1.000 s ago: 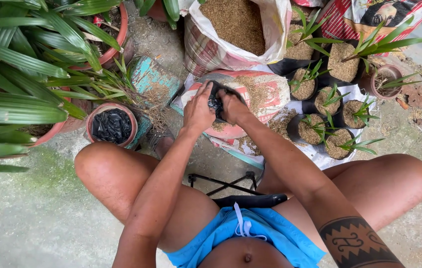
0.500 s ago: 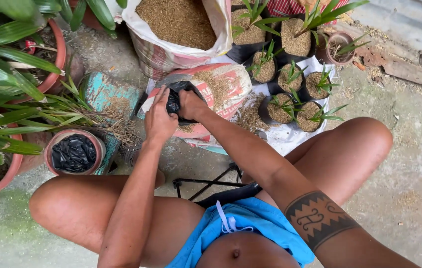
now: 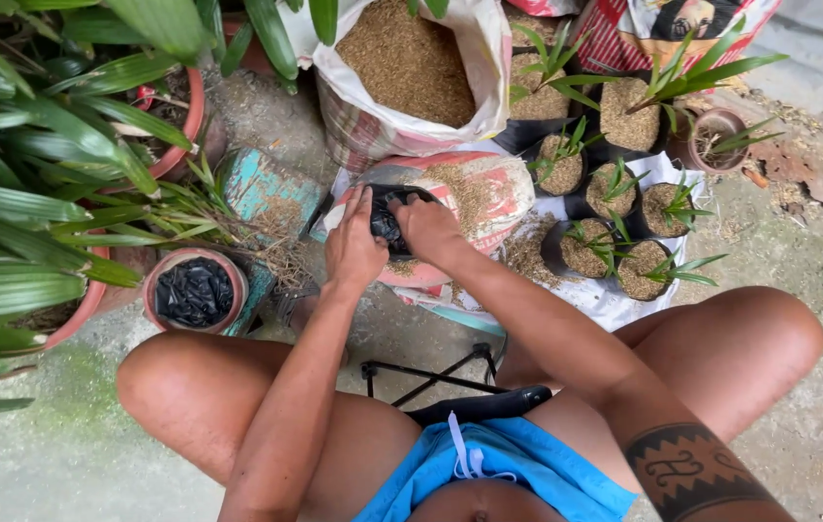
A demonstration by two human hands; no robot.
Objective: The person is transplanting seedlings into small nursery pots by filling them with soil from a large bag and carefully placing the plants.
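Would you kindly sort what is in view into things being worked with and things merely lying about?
In use:
left hand
right hand
small black plastic bag
husk-strewn red and white sack

Lying about:
terracotta pot lined with black plastic
worn turquoise block

Thin black plastic bag [image 3: 387, 222], glossy and crinkled, pinched between left hand [image 3: 353, 249] and right hand [image 3: 428, 230]. Under the grip, woven plastic sack [image 3: 499, 188], slight sheen, dusted with dry, grainy, matt husk. Left of the grip, matt terracotta pot [image 3: 162, 280] lined with shiny black plastic. Ground is rough concrete [image 3: 73, 425], mossy.
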